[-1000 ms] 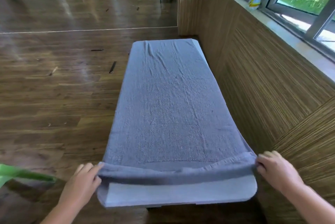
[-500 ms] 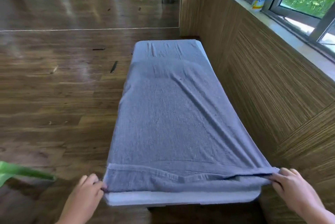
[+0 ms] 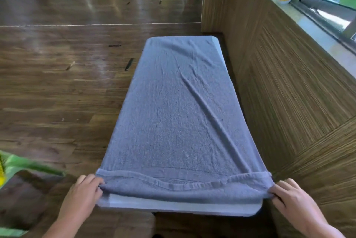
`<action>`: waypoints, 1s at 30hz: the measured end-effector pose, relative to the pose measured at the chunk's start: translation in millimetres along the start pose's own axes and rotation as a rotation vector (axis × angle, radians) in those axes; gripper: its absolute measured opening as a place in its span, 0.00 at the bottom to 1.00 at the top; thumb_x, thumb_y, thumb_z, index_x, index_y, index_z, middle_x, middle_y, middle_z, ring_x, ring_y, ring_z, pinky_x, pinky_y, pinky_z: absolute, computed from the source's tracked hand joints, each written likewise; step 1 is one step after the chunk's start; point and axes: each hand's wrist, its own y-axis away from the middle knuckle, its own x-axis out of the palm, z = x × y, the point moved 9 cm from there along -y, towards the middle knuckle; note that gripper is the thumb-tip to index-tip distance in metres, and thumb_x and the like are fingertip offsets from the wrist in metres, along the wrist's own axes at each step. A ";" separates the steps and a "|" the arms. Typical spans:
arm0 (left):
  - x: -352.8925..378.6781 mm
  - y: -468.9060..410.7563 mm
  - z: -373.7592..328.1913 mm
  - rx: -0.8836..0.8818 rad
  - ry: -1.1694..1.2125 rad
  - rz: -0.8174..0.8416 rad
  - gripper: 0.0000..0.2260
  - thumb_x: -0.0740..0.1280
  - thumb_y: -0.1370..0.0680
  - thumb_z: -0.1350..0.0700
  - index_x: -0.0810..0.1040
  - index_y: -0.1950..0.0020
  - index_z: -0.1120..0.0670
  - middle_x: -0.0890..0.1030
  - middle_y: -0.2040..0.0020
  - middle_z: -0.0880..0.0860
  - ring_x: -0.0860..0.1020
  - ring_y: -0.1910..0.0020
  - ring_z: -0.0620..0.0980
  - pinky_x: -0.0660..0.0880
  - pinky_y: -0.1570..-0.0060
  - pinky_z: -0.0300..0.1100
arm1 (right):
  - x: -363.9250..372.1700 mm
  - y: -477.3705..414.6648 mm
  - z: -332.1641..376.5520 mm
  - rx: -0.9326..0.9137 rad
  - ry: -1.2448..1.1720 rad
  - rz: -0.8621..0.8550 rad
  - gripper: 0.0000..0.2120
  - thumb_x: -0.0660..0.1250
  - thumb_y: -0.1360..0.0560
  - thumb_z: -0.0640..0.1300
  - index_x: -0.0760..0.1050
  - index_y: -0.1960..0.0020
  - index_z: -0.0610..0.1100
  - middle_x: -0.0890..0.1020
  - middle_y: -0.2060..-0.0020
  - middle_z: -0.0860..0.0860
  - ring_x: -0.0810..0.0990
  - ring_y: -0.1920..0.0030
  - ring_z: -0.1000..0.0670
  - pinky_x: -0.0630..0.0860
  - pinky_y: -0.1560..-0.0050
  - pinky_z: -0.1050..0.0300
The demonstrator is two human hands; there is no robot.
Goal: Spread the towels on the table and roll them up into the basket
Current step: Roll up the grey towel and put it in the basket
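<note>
Basically, both hands had the near hem of the towel (image 3: 179, 122). The left hand (image 3: 82, 193) had its fingers (image 3: 94, 181) curled round the left corner, and the right hand (image 3: 294, 199) pinched the right corner in its fingers (image 3: 277, 189). The towel lay lengthwise on the table (image 3: 173, 206), running from the fingers to the far end. It covered nearly the whole top. Only a pale strip of table showed just below the fingers, plus a sliver at the far right.

Risks, my read:
- The hem sagged between the 2 sets of fingers, and 1 long diagonal crease ran from the right fingers toward the far middle. An uneven pull would likely lock that crease in and give a coned, lopsided roll.
- The towel's left edge sat at or just over the table edge. More tug toward the body could skew the far end or slide the sheet off.
- Starting the roll with a slack middle would probably leave a loose core that unwinds when lifted.

Room:
- The wall (image 3: 289, 83) stood close beyond the right fingers, so there was little elbow space on that side.
- Open floor (image 3: 57, 83) lay out past the left fingers.
- A green and yellow object (image 3: 28, 164) sat near the left hand, cropped by the frame. I couldn't tell if it was the basket.
- The full towel length ahead of the fingers was the run for rolling.
</note>
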 end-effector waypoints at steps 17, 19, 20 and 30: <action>-18.3 -47.9 25.7 -0.162 0.015 0.048 0.09 0.69 0.26 0.52 0.74 0.64 0.43 0.71 0.64 0.43 0.73 0.64 0.48 0.67 0.69 0.44 | -14.8 -65.2 -10.2 0.240 -0.007 0.115 0.13 0.60 0.29 0.50 0.71 0.71 0.50 0.75 0.70 0.56 0.74 0.65 0.56 0.72 0.67 0.61; -18.9 -58.6 24.2 -0.249 0.084 0.068 0.07 0.67 0.22 0.52 0.75 0.59 0.42 0.77 0.60 0.43 0.75 0.65 0.46 0.71 0.69 0.43 | -16.7 -81.2 -4.9 0.279 -0.066 0.180 0.10 0.63 0.26 0.45 0.75 0.67 0.52 0.79 0.67 0.56 0.76 0.66 0.58 0.71 0.68 0.65; -18.6 -58.5 22.3 -0.273 0.103 0.047 0.05 0.66 0.22 0.53 0.76 0.54 0.42 0.79 0.58 0.44 0.77 0.65 0.47 0.72 0.69 0.43 | -17.0 -81.0 -4.8 0.322 -0.106 0.151 0.09 0.64 0.26 0.43 0.77 0.62 0.54 0.80 0.66 0.57 0.77 0.65 0.59 0.70 0.68 0.66; 27.4 -37.2 4.8 0.009 0.137 0.073 0.19 0.76 0.35 0.59 0.84 0.46 0.48 0.74 0.40 0.45 0.71 0.48 0.45 0.78 0.60 0.43 | 23.5 -40.5 16.1 0.132 -0.090 -0.025 0.30 0.81 0.46 0.36 0.82 0.46 0.51 0.81 0.52 0.58 0.75 0.53 0.57 0.78 0.59 0.62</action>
